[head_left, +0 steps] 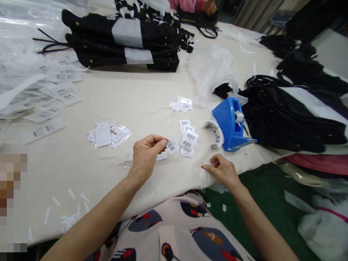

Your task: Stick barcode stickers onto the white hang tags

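Observation:
My left hand (148, 152) pinches a small white barcode label (172, 145) between thumb and fingertips, over the table. Just right of it lies a loose stack of barcode labels (189, 140). Partly under my left hand is a white card (161, 156). My right hand (221, 170) is near the table's front edge, its fingers pinched at a thin whitish strip (201, 171). Beyond it stands a blue tape dispenser (231, 123) with a curved piece of printed white tape (214, 134) at its left side. Tags in clear sleeves (108, 135) lie to the left.
Black garment bundles (122, 40) with white bands lie at the back, and another bundle (290, 116) is at the right. A white plastic bag (212, 69) sits behind the dispenser. Barcode strips (46, 112) cover the left side. A person's hand (208, 7) shows at the far edge.

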`<state>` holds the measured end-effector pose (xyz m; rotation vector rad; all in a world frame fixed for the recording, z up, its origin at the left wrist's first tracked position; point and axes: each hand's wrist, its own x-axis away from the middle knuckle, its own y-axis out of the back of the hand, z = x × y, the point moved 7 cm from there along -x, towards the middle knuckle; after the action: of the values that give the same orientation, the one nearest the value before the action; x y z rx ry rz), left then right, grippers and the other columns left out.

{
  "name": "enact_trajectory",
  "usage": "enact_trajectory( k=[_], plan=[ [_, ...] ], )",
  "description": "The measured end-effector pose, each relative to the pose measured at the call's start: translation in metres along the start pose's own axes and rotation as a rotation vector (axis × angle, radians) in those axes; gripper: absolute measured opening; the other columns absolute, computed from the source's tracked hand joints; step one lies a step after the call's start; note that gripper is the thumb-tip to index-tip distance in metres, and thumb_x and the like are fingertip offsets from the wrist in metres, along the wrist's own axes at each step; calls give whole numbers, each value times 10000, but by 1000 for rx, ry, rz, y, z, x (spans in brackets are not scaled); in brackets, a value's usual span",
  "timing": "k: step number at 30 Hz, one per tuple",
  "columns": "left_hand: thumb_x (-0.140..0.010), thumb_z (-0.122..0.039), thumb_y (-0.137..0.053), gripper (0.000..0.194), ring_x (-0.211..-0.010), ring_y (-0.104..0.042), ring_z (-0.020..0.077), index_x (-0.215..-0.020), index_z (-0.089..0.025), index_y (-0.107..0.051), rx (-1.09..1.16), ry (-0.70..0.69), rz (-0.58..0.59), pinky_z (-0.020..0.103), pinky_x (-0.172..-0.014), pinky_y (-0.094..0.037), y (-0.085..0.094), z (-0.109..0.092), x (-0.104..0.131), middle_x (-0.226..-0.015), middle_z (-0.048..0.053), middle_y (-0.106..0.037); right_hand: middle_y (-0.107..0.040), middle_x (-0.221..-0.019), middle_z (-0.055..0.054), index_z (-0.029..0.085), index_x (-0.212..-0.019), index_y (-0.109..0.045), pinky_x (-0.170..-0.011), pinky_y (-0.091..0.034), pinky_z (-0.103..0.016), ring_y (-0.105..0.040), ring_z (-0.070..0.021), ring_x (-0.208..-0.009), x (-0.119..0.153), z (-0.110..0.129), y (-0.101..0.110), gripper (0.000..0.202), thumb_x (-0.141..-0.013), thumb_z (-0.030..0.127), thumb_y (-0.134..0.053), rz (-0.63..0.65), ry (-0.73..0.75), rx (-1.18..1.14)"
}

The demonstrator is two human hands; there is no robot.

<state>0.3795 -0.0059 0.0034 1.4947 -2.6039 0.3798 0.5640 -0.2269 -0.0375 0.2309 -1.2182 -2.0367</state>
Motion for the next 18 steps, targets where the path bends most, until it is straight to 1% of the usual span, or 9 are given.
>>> enact_trajectory(
  k=[2, 3, 6, 7, 8, 10, 13, 15, 18],
  plan=[
    [-633, -239, -673, 110, -506, -498, 73, -651, -134, -644, 18, 8, -5, 187, -502, -377, 2, 0, 2, -539, -16, -587, -520, -564, 27, 205, -702, -531, -524, -374, -267, -493, -152, -528, 3, 6, 5, 312, -670, 491, -651, -68, 3, -5],
    [-633, -239, -671, 113, -503, -499, 73, -648, -132, -642, 33, 24, -7, 188, -500, -376, 3, 2, 3, -537, -15, -585, -520, -578, 22, 204, -703, -532, -537, -374, -272, -488, -150, -537, 7, 15, 9, 291, -702, 477, -632, -122, 46, -16],
    [-634, -246, -663, 126, -497, -508, 79, -645, -123, -633, 81, 101, -6, 194, -498, -383, 2, 13, 7, -530, -10, -585, -546, -663, -4, 198, -756, -573, -591, -375, -282, -468, -140, -577, 21, 53, 18, 208, -798, 401, -569, -315, 198, -145],
    [-636, -248, -660, 131, -501, -514, 82, -651, -120, -633, 97, 122, -5, 196, -502, -387, 1, 16, 9, -534, -6, -589, -559, -697, -11, 197, -791, -584, -602, -378, -279, -470, -138, -595, 23, 65, 16, 189, -807, 384, -569, -334, 215, -246],
    [-641, -249, -657, 135, -509, -521, 84, -662, -118, -634, 114, 136, -6, 197, -508, -393, 1, 19, 11, -543, -2, -596, -568, -720, -14, 197, -821, -591, -601, -383, -272, -474, -136, -610, 23, 76, 10, 179, -806, 375, -577, -306, 209, -372],
    [-653, -247, -650, 142, -533, -537, 85, -702, -115, -639, 151, 153, -14, 199, -531, -407, -1, 23, 15, -579, 7, -618, -570, -715, -8, 196, -851, -597, -573, -384, -253, -480, -131, -620, 16, 96, -10, 185, -792, 372, -600, -168, 146, -642],
    [-670, -236, -636, 160, -562, -556, 86, -772, -113, -647, 205, 156, -42, 204, -566, -428, 1, 26, 20, -644, 19, -646, -540, -645, 12, 183, -820, -596, -509, -355, -224, -455, -110, -572, 3, 118, -44, 208, -746, 370, -648, 10, 32, -967],
    [-677, -231, -629, 171, -571, -563, 88, -798, -111, -648, 230, 147, -62, 206, -572, -435, 4, 26, 23, -673, 24, -653, -538, -637, 13, 171, -787, -590, -480, -331, -212, -438, -97, -543, -3, 125, -58, 224, -710, 363, -678, 57, -33, -1112],
    [-689, -226, -620, 175, -577, -570, 90, -814, -107, -647, 240, 135, -82, 208, -574, -445, 9, 29, 25, -687, 25, -653, -551, -642, 4, 157, -750, -587, -464, -310, -204, -433, -89, -532, -7, 129, -70, 247, -670, 357, -707, 96, -91, -1228]
  ],
)
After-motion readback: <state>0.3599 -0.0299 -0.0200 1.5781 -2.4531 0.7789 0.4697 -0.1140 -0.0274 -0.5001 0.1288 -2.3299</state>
